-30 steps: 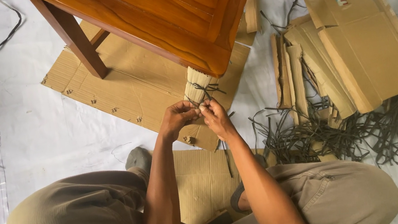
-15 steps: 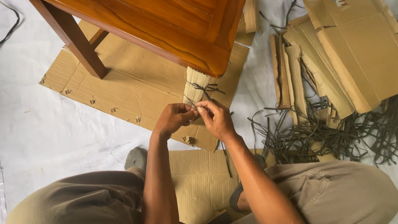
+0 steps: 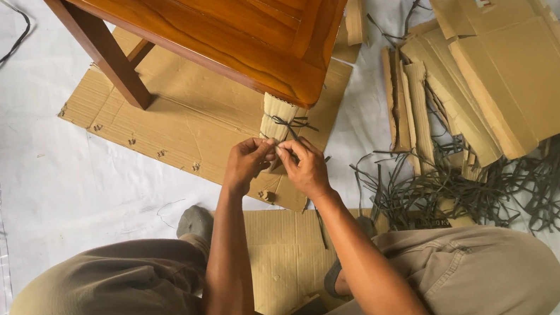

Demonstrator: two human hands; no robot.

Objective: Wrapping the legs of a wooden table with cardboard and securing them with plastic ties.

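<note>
A pale sheet [image 3: 70, 190] covers the floor, with a flat piece of cardboard [image 3: 183, 119] spread on it under a wooden table [image 3: 242, 20]. The table leg [image 3: 280, 116] nearest the person is wrapped in cardboard and bound with a dark strap [image 3: 290, 122]. Both hands meet just below that binding: the left hand [image 3: 246, 163] and the right hand [image 3: 304, 165] have their fingers pinched closed on the strap ends. To the right lie folded boxes [image 3: 503, 59] over a heap of loose straps [image 3: 469, 188].

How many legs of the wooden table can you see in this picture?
2: one bare leg at upper left, and one cardboard-wrapped leg by the hands, under the near corner. Others may be hidden.
</note>
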